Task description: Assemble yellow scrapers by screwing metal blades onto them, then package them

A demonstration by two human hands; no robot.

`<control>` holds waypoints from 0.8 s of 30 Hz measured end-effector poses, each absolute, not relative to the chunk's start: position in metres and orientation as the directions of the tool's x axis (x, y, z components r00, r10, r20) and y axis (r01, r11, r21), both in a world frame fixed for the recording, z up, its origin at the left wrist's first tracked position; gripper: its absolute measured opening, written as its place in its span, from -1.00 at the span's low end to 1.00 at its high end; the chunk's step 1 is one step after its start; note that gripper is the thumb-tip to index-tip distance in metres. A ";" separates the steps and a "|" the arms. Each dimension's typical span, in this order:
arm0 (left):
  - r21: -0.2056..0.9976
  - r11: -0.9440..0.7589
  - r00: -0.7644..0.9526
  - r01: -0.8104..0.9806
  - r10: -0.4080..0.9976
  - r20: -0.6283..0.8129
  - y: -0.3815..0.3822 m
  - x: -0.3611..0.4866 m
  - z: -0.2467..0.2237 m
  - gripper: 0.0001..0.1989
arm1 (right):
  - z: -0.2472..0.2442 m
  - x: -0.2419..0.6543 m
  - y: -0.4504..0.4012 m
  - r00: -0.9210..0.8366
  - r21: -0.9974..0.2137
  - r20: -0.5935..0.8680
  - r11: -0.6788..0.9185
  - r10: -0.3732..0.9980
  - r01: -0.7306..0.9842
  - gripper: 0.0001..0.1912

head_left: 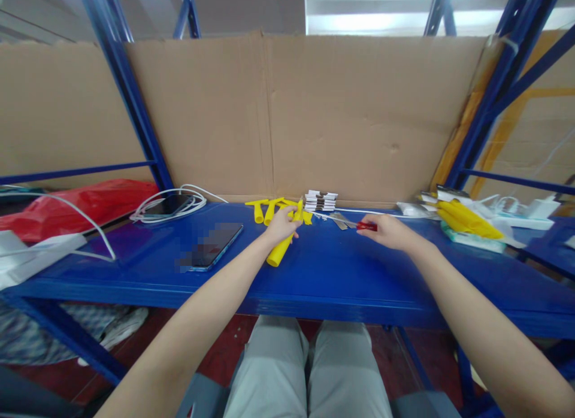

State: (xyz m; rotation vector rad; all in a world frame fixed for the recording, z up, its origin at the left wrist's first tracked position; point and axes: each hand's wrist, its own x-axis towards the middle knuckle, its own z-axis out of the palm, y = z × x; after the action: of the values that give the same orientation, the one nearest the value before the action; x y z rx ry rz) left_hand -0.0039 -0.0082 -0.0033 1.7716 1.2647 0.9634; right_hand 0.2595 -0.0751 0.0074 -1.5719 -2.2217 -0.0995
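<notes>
My left hand (284, 224) is closed around a yellow plastic handle (280, 251), whose round tube end points down toward me. In my right hand (387, 230) is a screwdriver with a red handle (366, 226). Its thin metal shaft (338, 218) points left, toward the head of the yellow piece; I cannot tell whether the tip touches it. Several similar yellow T-shaped handles (268, 213) lie just behind my left hand. Beside them is a stack of small white packets (320, 200). Flat grey metal pieces (342, 221) lie between my hands.
A phone (216, 245) lies on the blue table (341, 286) to the left. Coiled white cables (179, 203), a red bag (90, 208) and a white power strip (40, 256) are farther left. Yellow packaging (469, 219) lies at right. Cardboard (350, 118) stands behind.
</notes>
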 end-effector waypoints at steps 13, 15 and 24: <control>0.880 -0.233 0.242 0.414 0.960 0.140 -0.009 -0.003 -0.004 -0.44 | 0.005 0.262 -0.071 -0.202 -0.226 0.435 0.323 0.877 0.919 -0.83; 0.877 -0.227 0.236 0.423 0.962 0.136 -0.009 -0.003 -0.003 -0.44 | 0.006 0.262 -0.072 -0.221 -0.199 0.444 0.336 0.868 0.921 -0.83; 0.869 -0.212 0.219 0.447 0.968 0.123 -0.007 -0.003 -0.004 -0.42 | 0.006 0.261 -0.074 -0.304 -0.239 0.424 0.429 0.853 0.871 -0.79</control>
State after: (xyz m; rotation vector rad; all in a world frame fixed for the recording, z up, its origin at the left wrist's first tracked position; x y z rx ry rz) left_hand -0.0031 -0.0071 -0.0040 1.7780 1.3172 0.9226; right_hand 0.2606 -0.0736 0.0056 -1.4532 -2.1971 -0.0477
